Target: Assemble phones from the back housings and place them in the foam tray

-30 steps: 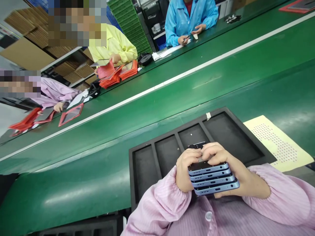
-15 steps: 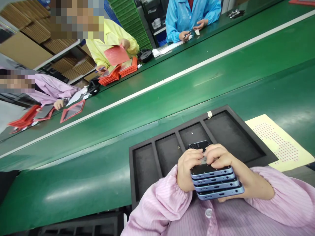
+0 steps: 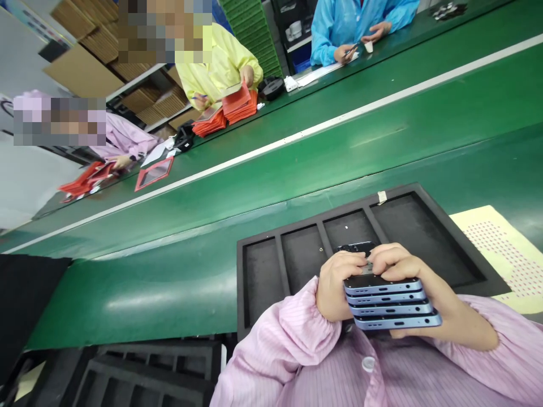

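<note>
A stack of several smartphones (image 3: 392, 308) with blue edges and dark faces is held close in front of my body. My left hand (image 3: 338, 281) grips its left side, with fingers bent over the top phone. From the right, my right hand (image 3: 418, 282) is closed around the stack, its fingers also on the top face and partly hiding it. Both hands' fingers nearly meet at the middle. Beyond and below the phones lies a black foam tray (image 3: 278, 249) with divided compartments; small light specks show in it.
A yellow sheet with rows of small marks (image 3: 492, 226) sits right of the tray. More black trays (image 3: 144, 367) are at lower left. Across the green bench (image 3: 297, 169), co-workers in yellow (image 3: 227, 56), blue (image 3: 324, 34) and pink handle things; red sleeves (image 3: 240, 110) are piled there.
The view has shifted, so the bench, tray and hands appear farther right or changed in position. Both hands keep hold of the phone stack. The co-worker in yellow has lowered a red sleeve onto the pile.
</note>
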Demonstrator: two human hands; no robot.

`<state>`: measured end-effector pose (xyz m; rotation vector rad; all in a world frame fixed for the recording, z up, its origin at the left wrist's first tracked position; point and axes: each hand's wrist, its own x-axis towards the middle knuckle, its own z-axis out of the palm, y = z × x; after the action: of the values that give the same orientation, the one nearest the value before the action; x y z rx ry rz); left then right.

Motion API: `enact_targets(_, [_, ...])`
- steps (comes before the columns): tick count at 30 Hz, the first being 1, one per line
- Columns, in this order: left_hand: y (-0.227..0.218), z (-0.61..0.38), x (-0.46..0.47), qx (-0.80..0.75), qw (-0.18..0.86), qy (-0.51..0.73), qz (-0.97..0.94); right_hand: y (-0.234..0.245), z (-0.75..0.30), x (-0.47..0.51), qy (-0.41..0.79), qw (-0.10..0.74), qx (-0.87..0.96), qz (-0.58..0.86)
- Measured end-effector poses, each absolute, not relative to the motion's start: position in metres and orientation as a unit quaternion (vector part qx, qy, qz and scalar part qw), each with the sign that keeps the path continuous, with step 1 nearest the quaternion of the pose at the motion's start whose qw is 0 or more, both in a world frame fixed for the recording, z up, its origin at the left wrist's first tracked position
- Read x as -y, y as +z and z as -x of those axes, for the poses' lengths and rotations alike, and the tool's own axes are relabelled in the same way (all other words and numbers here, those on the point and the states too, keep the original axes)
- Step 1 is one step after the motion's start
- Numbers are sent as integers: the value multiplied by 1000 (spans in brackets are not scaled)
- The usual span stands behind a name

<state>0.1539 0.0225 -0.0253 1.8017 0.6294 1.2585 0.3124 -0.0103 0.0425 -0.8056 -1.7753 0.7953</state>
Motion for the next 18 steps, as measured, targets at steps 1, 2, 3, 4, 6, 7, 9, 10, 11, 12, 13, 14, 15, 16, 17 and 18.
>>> enact_targets(1, [-21,-154,-24,-228,378,525,-727,42,-312,10,330,496,731,334])
enact_targets(2, [-18,-154,-26,-209,346,541,-738,42,-312,10,330,497,729,336])
enact_targets(3, [-16,-153,-29,-198,324,543,-749,41,-313,9,329,499,727,339])
enact_targets(4, [-14,-152,-32,-193,315,531,-763,41,-314,9,329,501,724,343])
enact_targets(6, [-11,-147,-39,-178,306,492,-795,40,-317,8,327,505,716,354])
enact_targets(7, [-7,-145,-44,-167,304,470,-812,40,-320,8,335,502,712,358])
enact_targets(9, [5,-141,-54,-141,297,431,-840,41,-328,5,378,506,684,367])
enact_targets(10, [14,-140,-59,-130,288,405,-858,41,-333,3,406,519,653,374])
enact_targets(11, [25,-140,-65,-125,269,366,-882,42,-338,1,432,537,615,383])
enact_targets(12, [36,-142,-70,-119,237,314,-912,42,-342,-3,453,557,574,394])
enact_targets(13, [47,-145,-76,-113,193,247,-943,43,-345,-8,461,578,538,405])
enact_targets(14, [57,-148,-81,-103,143,174,-969,42,-348,-14,462,590,516,415])
enact_targets(15, [64,-153,-85,-90,94,109,-985,41,-350,-21,462,584,514,427])
enact_targets(16, [68,-157,-89,-77,52,59,-994,40,-350,-29,457,563,524,446])
enact_targets(17, [69,-162,-91,-65,21,27,-997,38,-349,-37,450,532,539,473])
enact_targets(18, [68,-166,-92,-56,-1,11,-998,37,-347,-47,442,494,556,501])
